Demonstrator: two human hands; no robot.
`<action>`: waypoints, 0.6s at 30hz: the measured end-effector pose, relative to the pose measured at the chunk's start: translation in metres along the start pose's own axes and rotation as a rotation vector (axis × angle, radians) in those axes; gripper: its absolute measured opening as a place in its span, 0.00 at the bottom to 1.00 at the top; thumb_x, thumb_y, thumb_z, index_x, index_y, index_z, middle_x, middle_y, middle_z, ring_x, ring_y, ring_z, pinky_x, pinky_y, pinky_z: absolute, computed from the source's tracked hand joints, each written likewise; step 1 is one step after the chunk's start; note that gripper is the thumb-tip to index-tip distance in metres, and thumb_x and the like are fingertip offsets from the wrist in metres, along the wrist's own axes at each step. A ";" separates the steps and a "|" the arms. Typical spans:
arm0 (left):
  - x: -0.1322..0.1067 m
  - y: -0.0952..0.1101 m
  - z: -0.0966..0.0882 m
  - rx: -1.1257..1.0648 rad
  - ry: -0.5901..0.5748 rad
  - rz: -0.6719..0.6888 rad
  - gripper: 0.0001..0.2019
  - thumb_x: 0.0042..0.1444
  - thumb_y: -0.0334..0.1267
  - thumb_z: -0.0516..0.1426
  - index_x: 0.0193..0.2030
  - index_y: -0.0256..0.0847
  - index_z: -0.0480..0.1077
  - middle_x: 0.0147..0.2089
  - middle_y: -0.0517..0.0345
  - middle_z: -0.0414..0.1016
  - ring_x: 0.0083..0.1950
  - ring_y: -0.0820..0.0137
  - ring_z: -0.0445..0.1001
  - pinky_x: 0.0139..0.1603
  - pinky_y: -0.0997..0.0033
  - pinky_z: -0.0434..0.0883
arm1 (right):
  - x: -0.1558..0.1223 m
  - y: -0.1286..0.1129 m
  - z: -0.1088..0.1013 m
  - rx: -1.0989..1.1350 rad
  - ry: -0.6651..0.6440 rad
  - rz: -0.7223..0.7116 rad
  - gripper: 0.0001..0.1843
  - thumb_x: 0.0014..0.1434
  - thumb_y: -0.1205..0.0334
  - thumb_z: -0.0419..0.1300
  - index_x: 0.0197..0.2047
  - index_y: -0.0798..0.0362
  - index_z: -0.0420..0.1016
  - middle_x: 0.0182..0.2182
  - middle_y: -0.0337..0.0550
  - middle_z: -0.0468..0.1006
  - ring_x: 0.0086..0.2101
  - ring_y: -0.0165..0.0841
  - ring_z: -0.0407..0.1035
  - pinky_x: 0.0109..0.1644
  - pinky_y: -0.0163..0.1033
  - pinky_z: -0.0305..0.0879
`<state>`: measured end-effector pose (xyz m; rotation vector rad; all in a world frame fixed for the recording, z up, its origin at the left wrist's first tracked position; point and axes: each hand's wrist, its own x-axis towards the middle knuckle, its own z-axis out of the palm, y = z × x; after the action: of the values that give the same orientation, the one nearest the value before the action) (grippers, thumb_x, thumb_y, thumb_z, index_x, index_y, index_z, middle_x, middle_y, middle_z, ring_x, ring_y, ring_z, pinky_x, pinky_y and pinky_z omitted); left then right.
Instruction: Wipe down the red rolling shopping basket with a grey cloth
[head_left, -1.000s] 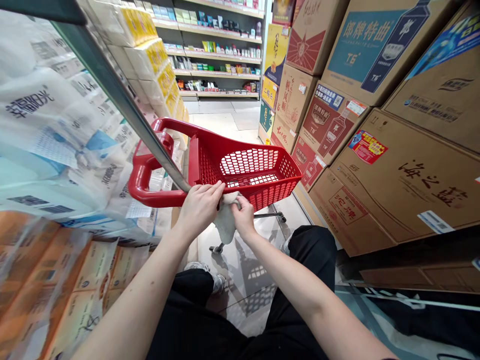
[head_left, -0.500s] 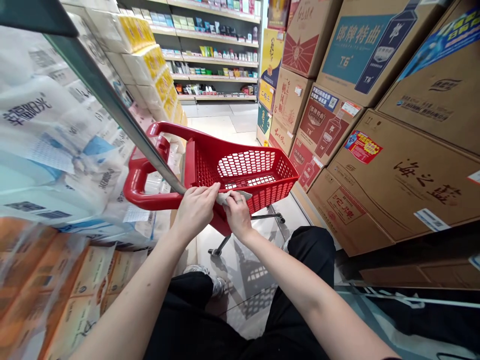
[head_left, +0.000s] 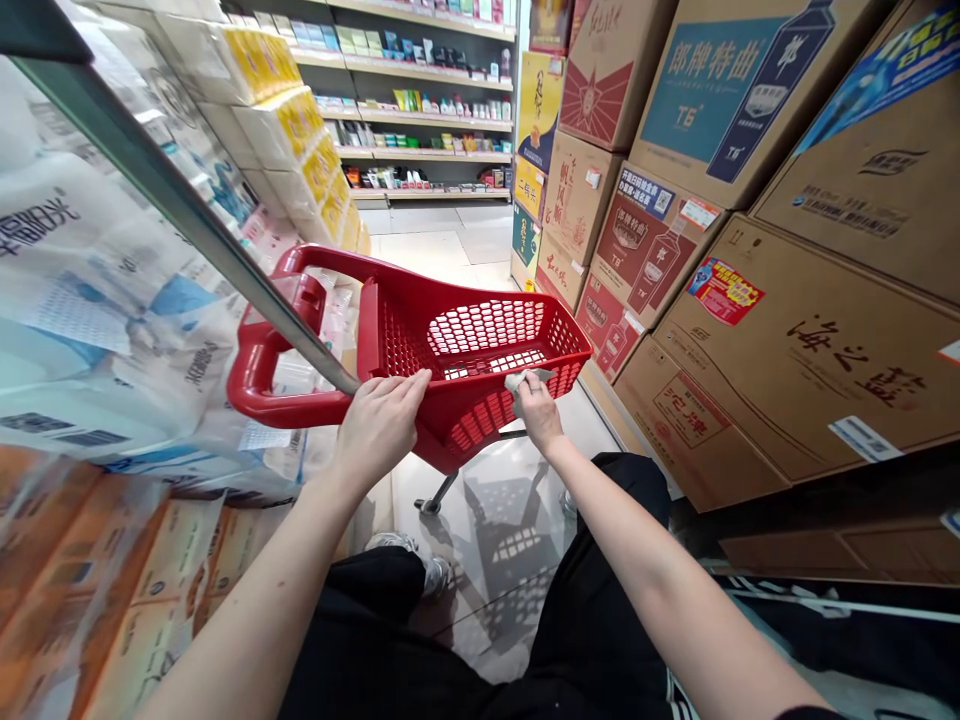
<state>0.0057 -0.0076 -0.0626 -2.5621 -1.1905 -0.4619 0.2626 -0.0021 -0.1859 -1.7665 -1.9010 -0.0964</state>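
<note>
A red plastic shopping cart (head_left: 390, 275) stands in front of me, its slotted basket pointing to the right and its looped handle to the left. My left hand (head_left: 381, 420) grips the cart's near rim, close to the lower end of a grey metal pole (head_left: 217, 240) that slants up to the upper left. Farther along the same rim, my right hand (head_left: 538, 412) pinches a light grey cloth (head_left: 529, 379) and presses it on the edge. Inside, the basket holds nothing that I can see.
Packs of tissue paper (head_left: 277, 130) are piled on the left, with orange packs (head_left: 75, 570) below. Stacked cardboard cartons (head_left: 817, 350) line the right side. Shelves of small goods (head_left: 427, 110) stand at the back, beyond pale floor tiles (head_left: 427, 246).
My right hand has slid to the right along the cart's rim with the cloth, away from my left hand. The cart and my left hand have shifted slightly left.
</note>
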 end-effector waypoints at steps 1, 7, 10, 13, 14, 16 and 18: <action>0.000 0.000 0.000 -0.002 0.002 -0.001 0.30 0.50 0.24 0.47 0.63 0.33 0.60 0.56 0.42 0.71 0.54 0.57 0.70 0.54 0.57 0.60 | 0.002 0.006 -0.002 0.034 0.017 0.041 0.18 0.63 0.72 0.45 0.52 0.59 0.70 0.58 0.59 0.64 0.51 0.40 0.63 0.56 0.45 0.61; 0.000 0.006 -0.002 0.010 0.002 -0.004 0.30 0.51 0.25 0.47 0.64 0.32 0.59 0.57 0.42 0.71 0.54 0.57 0.70 0.54 0.57 0.60 | 0.018 -0.015 -0.018 0.301 0.282 0.303 0.19 0.65 0.67 0.42 0.52 0.61 0.69 0.51 0.57 0.70 0.52 0.37 0.64 0.57 0.41 0.59; -0.001 0.009 -0.004 0.004 -0.001 -0.001 0.29 0.52 0.25 0.46 0.64 0.31 0.59 0.58 0.42 0.70 0.55 0.57 0.69 0.55 0.56 0.60 | 0.027 -0.052 -0.025 0.343 0.210 0.066 0.20 0.66 0.66 0.42 0.55 0.58 0.67 0.53 0.53 0.70 0.55 0.36 0.61 0.60 0.41 0.57; -0.002 0.010 -0.005 -0.009 0.010 0.003 0.29 0.52 0.25 0.46 0.64 0.31 0.59 0.58 0.42 0.69 0.56 0.57 0.69 0.56 0.56 0.60 | 0.031 -0.078 -0.028 0.268 -0.004 -0.249 0.19 0.65 0.67 0.45 0.57 0.52 0.67 0.55 0.47 0.69 0.56 0.36 0.58 0.60 0.42 0.55; -0.002 0.010 -0.005 -0.011 0.015 0.004 0.29 0.52 0.25 0.46 0.64 0.31 0.59 0.58 0.41 0.69 0.56 0.58 0.69 0.56 0.56 0.60 | 0.031 -0.080 -0.027 0.225 -0.049 -0.300 0.19 0.65 0.67 0.46 0.57 0.51 0.66 0.56 0.47 0.69 0.57 0.36 0.57 0.60 0.43 0.55; -0.003 0.010 -0.004 -0.012 0.022 0.001 0.29 0.52 0.25 0.46 0.64 0.32 0.59 0.58 0.41 0.69 0.55 0.58 0.69 0.56 0.56 0.60 | 0.031 -0.073 -0.025 0.139 -0.081 -0.310 0.19 0.66 0.67 0.46 0.58 0.52 0.65 0.57 0.48 0.67 0.58 0.38 0.56 0.60 0.45 0.54; -0.003 0.010 -0.004 -0.013 0.024 -0.001 0.29 0.52 0.25 0.46 0.64 0.32 0.58 0.58 0.41 0.70 0.55 0.57 0.70 0.56 0.56 0.61 | 0.031 -0.053 -0.022 0.068 -0.074 -0.255 0.19 0.66 0.67 0.46 0.58 0.53 0.65 0.57 0.50 0.67 0.58 0.39 0.56 0.59 0.47 0.54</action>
<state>0.0107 -0.0172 -0.0613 -2.5595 -1.1846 -0.5013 0.2197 0.0093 -0.1382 -1.4959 -2.1494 -0.0575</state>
